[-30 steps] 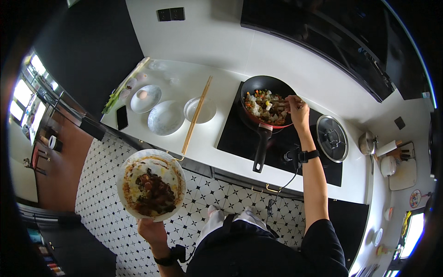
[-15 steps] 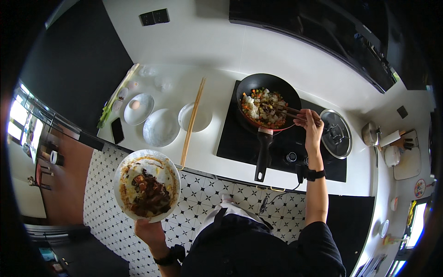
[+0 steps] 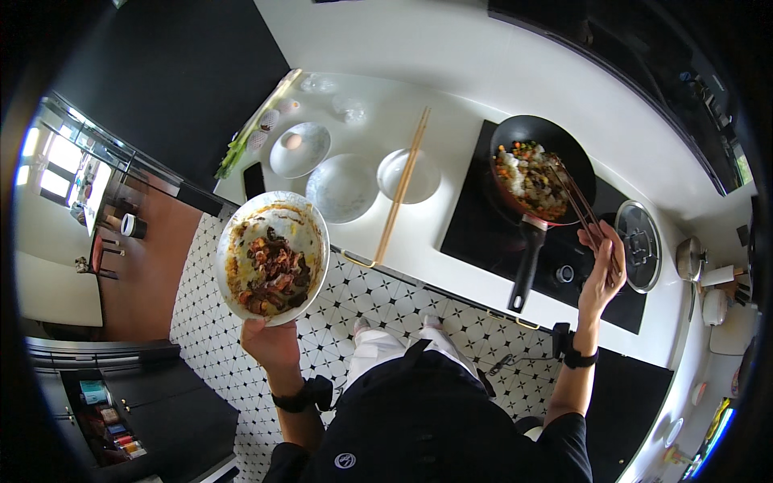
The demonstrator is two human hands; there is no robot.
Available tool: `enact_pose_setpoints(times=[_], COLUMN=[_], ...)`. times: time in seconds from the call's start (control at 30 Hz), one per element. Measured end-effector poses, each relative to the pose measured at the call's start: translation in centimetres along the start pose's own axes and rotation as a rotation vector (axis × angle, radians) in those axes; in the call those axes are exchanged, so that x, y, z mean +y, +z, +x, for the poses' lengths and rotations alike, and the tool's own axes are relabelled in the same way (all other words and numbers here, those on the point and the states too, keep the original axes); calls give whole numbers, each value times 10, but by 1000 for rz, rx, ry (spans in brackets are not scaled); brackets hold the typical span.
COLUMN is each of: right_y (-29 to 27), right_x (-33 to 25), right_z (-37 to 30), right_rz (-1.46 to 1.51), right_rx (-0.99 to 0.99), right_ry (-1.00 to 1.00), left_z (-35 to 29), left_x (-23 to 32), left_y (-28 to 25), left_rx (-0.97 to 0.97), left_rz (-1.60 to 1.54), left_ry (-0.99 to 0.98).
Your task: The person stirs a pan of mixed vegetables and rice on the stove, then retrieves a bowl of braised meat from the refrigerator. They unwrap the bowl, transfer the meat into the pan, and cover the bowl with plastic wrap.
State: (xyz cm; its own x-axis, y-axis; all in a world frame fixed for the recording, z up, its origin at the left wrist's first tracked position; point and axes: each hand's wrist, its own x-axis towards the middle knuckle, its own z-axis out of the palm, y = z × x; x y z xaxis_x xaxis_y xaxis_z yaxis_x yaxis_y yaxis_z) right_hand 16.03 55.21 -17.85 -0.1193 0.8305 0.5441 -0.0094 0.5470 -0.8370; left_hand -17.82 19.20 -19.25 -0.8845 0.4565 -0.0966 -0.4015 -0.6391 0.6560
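Observation:
My left hand (image 3: 270,344) grips a white bowl (image 3: 228,283) by its near rim, out over the floor in front of the counter. Dark, saucy chopped food (image 3: 278,270) lies in it, with brown sauce smeared up the sides. In my right hand (image 3: 605,270) is a pair of brown chopsticks (image 3: 581,201), their tips down in the black frying pan (image 3: 581,153). Rice mixed with diced vegetables (image 3: 527,181) fills part of that pan, which stands on the black cooktop (image 3: 475,217) with its handle toward me.
Left of the cooktop, long wooden chopsticks (image 3: 407,181) rest across a white bowl (image 3: 433,179). Beside it stand a wide bowl (image 3: 342,189) and a bowl holding an egg (image 3: 294,142). A phone (image 3: 254,180) and scallions (image 3: 233,153) lie farther left. A glass lid (image 3: 638,245) sits right of the pan.
My view has turned, so the counter appears shifted to the right. The chopsticks in my right hand now stand at a steeper slant in the pan. The bowl is still in my left hand.

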Motion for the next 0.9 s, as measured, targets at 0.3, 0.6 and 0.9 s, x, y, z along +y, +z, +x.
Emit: enact_pose_setpoints(times=[0.3, 0.6, 0.9], right_y=[101, 158, 236], right_x=[-10, -129, -192], right_z=[-29, -59, -65], right_rz=[260, 933, 1490], right_rx=[297, 337, -270], right_ry=[115, 366, 504], left_z=[107, 164, 163], left_x=[65, 116, 118], left_y=[-83, -118, -78], left_rx=[-131, -150, -21], left_rz=[18, -47, 53], left_ry=[-95, -214, -77])
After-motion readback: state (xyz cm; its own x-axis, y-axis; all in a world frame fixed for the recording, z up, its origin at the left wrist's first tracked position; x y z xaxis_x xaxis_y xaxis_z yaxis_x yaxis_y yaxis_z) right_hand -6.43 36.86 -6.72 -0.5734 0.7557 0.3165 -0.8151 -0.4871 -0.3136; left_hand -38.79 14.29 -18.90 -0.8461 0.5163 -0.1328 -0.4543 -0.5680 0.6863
